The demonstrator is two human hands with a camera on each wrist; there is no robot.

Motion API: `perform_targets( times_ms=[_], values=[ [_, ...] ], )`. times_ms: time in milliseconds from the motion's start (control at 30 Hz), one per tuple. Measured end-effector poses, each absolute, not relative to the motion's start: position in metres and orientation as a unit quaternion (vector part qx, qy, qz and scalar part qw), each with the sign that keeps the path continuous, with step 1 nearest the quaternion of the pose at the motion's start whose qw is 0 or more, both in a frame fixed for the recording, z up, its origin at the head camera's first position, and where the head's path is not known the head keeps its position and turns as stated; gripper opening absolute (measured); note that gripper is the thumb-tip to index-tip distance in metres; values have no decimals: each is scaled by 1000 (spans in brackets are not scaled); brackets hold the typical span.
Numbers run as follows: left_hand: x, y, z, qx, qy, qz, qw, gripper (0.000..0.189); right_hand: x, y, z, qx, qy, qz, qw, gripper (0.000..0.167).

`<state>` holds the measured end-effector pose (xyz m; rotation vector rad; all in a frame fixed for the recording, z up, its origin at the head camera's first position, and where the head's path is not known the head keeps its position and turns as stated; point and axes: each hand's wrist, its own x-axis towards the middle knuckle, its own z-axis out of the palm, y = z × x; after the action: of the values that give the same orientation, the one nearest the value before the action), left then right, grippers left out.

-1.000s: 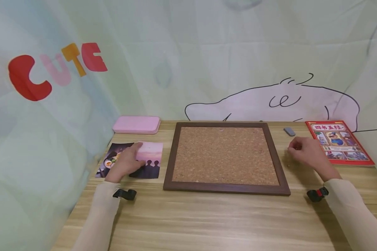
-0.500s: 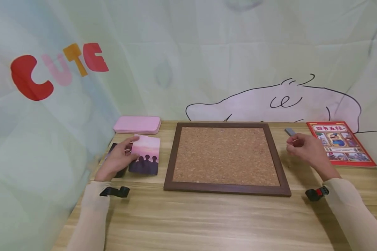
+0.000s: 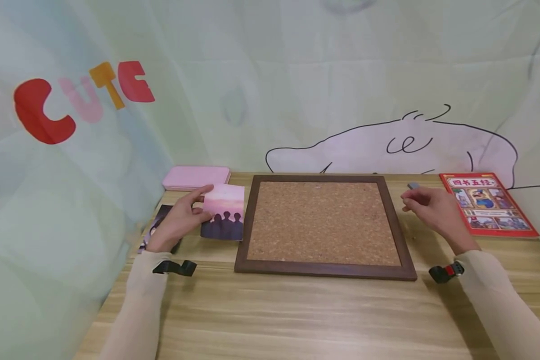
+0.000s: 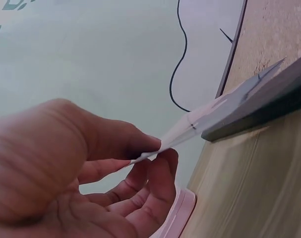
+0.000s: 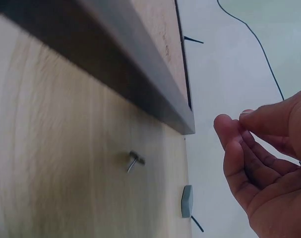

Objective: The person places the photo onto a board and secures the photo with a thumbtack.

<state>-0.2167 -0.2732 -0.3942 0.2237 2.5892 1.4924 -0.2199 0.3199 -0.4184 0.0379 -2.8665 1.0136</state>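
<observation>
My left hand pinches a photo print by its left edge, thumb in front and fingers behind. Pink sky and dark silhouettes of people are on the print. In the left wrist view the photo is seen nearly edge-on, raised off the table, its far end by the board's frame. A cork board in a dark brown frame lies to its right. Past the board's right side, my right hand is raised with thumb and forefinger brought together; whether something tiny sits between them cannot be made out. A thumbtack lies on the table below.
Another, dark photo lies under my left forearm, partly hidden. Behind it sits a pink case. A small grey block and a red book lie at the right. A printed curtain backs the table.
My left hand has lifted the silhouette photo off the table and carried it right, up to the board's left edge. My right hand has risen and shifted slightly left.
</observation>
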Motion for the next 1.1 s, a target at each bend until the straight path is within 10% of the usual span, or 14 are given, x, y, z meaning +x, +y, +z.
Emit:
perform_targets(
  times_ms=[1100],
  values=[
    [-258,-191,-406,134,860,482,100,75,-237,241,-401,52,-902,427,45,21]
  ],
)
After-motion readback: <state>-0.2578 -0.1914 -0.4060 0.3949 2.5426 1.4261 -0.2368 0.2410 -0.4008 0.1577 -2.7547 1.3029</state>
